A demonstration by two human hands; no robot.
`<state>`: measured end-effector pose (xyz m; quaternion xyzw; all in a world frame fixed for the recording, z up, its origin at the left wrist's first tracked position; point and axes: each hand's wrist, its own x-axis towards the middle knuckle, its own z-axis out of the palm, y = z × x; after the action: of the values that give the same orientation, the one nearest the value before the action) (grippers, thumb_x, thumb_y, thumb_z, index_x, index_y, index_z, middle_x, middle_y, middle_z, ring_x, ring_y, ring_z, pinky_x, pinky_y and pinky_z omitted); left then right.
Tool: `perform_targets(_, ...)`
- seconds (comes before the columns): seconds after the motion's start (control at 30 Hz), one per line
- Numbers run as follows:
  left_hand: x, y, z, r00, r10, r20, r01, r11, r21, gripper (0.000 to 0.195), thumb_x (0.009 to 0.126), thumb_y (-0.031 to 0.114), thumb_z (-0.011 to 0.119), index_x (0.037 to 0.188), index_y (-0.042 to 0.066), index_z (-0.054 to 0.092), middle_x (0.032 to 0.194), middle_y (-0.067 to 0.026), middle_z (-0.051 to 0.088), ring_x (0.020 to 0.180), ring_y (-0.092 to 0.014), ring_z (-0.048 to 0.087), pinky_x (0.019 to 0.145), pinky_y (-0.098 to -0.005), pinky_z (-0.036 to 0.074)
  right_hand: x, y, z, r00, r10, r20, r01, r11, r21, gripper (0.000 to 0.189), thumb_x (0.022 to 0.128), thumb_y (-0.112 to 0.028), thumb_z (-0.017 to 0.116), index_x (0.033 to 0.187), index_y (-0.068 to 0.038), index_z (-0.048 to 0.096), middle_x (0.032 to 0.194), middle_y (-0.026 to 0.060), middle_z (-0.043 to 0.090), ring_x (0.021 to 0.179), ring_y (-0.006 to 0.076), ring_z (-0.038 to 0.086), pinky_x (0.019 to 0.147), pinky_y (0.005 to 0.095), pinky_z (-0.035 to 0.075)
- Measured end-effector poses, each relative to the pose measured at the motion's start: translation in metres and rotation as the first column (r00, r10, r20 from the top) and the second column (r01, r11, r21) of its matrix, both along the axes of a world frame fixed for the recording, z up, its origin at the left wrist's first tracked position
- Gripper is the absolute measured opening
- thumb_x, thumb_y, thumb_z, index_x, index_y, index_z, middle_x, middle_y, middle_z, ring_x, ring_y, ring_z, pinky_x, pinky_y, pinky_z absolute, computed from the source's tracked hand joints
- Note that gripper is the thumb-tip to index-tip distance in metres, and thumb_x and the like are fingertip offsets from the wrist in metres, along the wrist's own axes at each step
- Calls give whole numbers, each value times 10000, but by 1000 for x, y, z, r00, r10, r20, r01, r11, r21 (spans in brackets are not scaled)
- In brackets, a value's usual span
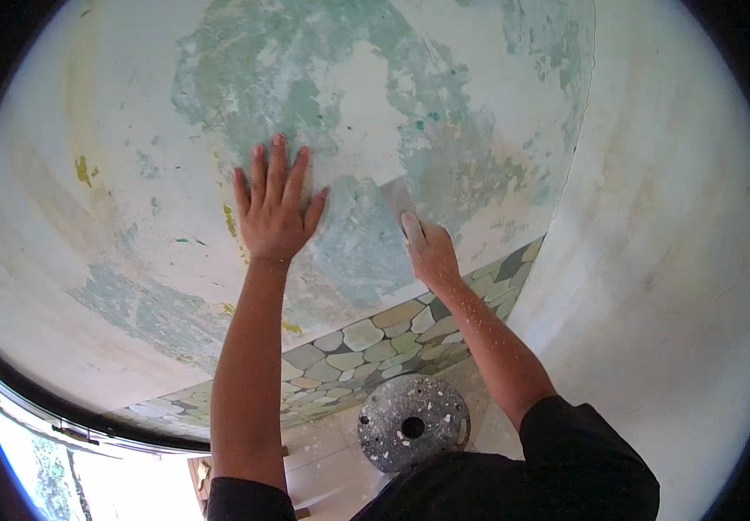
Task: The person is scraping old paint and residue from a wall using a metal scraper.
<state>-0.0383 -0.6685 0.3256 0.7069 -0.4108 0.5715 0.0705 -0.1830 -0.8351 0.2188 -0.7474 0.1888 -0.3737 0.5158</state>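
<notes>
My left hand (275, 205) lies spread against the wall (362, 91), its fingers apart and nothing in it. To its right, my right hand (431, 251) grips a scraper or putty knife (398, 195), thumb laid along the tool. The flat blade rests at the border between bare off-white surface and a patch of blue-green paint (362, 234). Most of the tool's handle is hidden in my fist. Ragged green and yellow paint remnants mark the wall around both hands. Pale dust and specks cover my right forearm.
A band of stone-pattern tiles (362, 335) runs along the wall's base. Below stands a round grey stool or upturned bucket (414, 397), spattered white, on a tiled floor (323, 469). An adjoining wall (648, 260) meets at a cracked corner on the right. Bright daylight enters at lower left.
</notes>
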Motion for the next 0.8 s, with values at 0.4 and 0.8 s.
perform_targets(0.4, -8, 4, 5, 990, -133, -51, 133, 991, 14, 527, 888, 409, 549, 1381, 230, 499, 1513, -56, 368, 1401, -281, 321, 1129, -513, 216, -6, -19, 27, 975, -160, 157, 186, 968, -171, 513, 968, -421, 491, 669, -5, 520, 504, 57, 457, 403, 163, 447, 419, 343, 373)
perform_targets(0.8, -3, 7, 5, 984, -169, -59, 171, 984, 44, 555, 876, 346, 581, 1398, 189, 479, 1542, -79, 308, 1423, -325, 261, 1147, -535, 154, -102, -123, 34, 942, -335, -11, 334, 939, 80, 547, 953, -510, 493, 656, -50, 497, 482, 10, 425, 316, 131, 409, 310, 295, 339)
